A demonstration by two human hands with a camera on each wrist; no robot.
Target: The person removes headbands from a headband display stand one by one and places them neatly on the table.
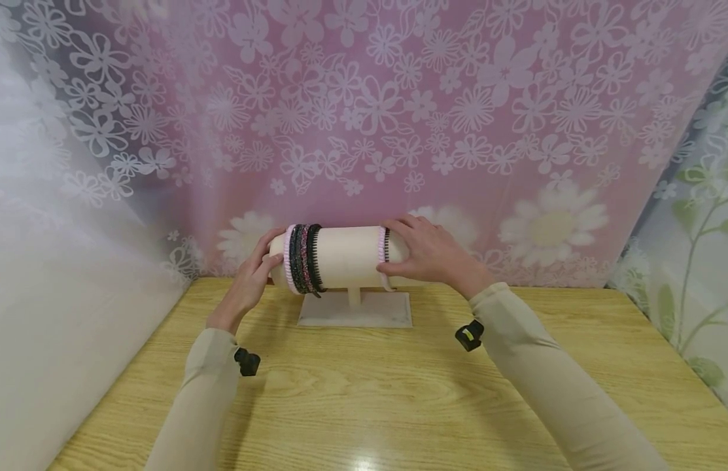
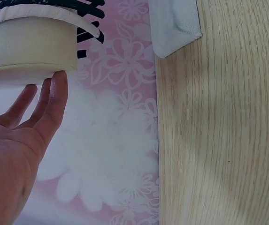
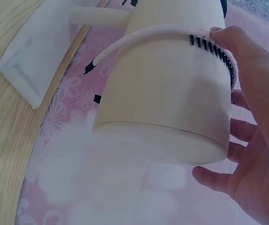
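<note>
A cream headband stand (image 1: 346, 256) lies as a padded roll on a short post and flat base. At its left end my left hand (image 1: 250, 282) grips the roll, with fingertips (image 2: 59, 86) against the end face. Beside that hand sit a pale pink headband (image 1: 289, 260) and several dark ones, including glittery and toothed bands. Near the right end my right hand (image 1: 425, 252) pinches a pale pink toothed headband (image 3: 148, 32), which lies over the roll. The thumb presses on its front edge; the other fingers are partly hidden behind the roll.
The stand's whitish rectangular base (image 1: 354, 317) rests on a wood-grain table (image 1: 364, 386) near the back edge. A pink floral curtain (image 1: 364, 131) hangs close behind. Pale cloth (image 1: 63, 261) hangs at the left, and leaf-patterned cloth (image 1: 693, 281) at the right.
</note>
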